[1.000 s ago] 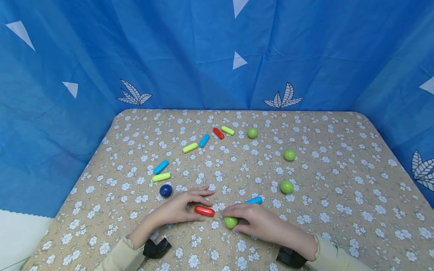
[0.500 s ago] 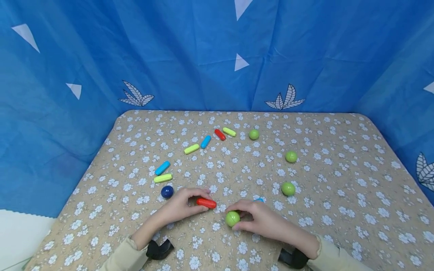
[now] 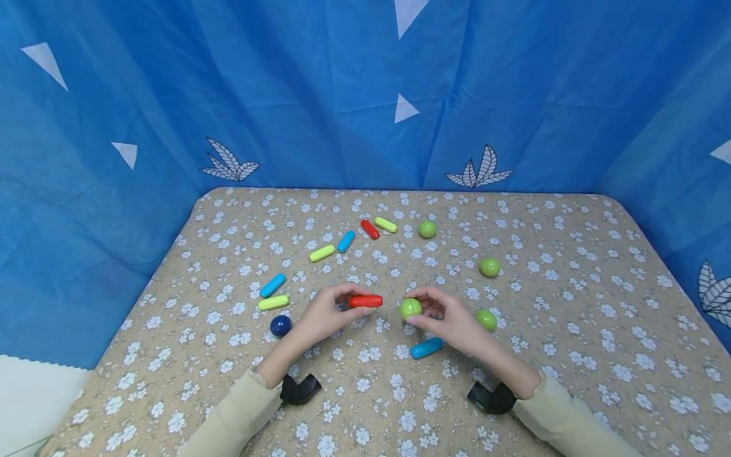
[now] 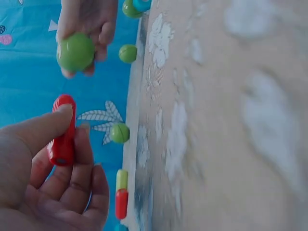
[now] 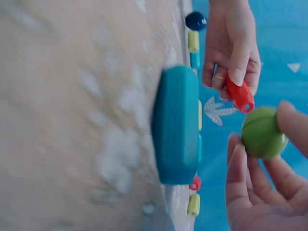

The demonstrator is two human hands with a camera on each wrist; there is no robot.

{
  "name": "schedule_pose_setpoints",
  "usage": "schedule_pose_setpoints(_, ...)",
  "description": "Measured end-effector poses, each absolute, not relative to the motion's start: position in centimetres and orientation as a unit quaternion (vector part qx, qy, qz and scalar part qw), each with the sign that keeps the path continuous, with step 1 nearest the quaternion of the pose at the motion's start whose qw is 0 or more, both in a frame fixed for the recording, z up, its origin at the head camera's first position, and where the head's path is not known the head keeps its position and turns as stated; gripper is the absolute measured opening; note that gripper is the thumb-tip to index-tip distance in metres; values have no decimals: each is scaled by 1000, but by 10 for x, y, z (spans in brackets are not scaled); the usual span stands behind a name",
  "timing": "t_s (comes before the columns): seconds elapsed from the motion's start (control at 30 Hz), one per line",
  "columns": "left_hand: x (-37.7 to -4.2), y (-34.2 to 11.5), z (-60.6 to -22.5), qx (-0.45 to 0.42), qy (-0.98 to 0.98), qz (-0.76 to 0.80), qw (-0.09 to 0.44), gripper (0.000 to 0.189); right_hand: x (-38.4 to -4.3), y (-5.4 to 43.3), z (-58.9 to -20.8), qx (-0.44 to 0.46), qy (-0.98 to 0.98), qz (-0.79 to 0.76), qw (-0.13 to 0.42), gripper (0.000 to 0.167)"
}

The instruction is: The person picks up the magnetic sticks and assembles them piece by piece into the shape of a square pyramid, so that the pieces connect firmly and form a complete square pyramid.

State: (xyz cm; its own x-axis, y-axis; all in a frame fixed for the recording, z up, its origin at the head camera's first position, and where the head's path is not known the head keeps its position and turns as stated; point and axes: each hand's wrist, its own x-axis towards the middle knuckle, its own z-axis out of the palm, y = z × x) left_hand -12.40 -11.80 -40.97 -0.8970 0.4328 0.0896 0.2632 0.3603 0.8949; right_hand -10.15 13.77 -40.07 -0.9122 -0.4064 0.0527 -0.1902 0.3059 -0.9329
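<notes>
My left hand (image 3: 327, 312) pinches a red rod (image 3: 367, 301) between thumb and fingers. In the left wrist view this red rod (image 4: 62, 151) is raised above the flowered cloth, and the right wrist view shows a small round spot on its end. Opposite it, my right hand (image 3: 457, 322) holds a green ball (image 3: 410, 308) in its fingertips, also off the table. A gap separates ball and rod. A seam line runs round the green ball (image 5: 260, 137) in the right wrist view. Just below my right hand a blue rod (image 3: 427, 348) lies on the cloth.
A dark blue ball (image 3: 280, 325) lies left of my left hand, near a yellow-green rod (image 3: 273, 303). Several coloured rods, among them a red one (image 3: 369, 229), curve toward the back. Green balls (image 3: 489, 266) stand to the right. Blue curtain (image 3: 320, 95) surrounds the table's far sides.
My left hand has closed on the red rod and lifted it. Both hands, with rod and ball, have moved up and away from the body, uncovering the blue rod.
</notes>
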Motion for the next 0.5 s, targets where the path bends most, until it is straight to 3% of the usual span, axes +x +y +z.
schedule_pose_setpoints(0.27, -134, -99, -416, 192, 803, 558, 81, 28, -117, 135, -407, -149, 785, -595, 89, 37)
schedule_pose_setpoints(0.5, -124, -93, -392, 200, 808, 548, 82, 24, -121, 133, -411, -140, 783, -599, 94, 37)
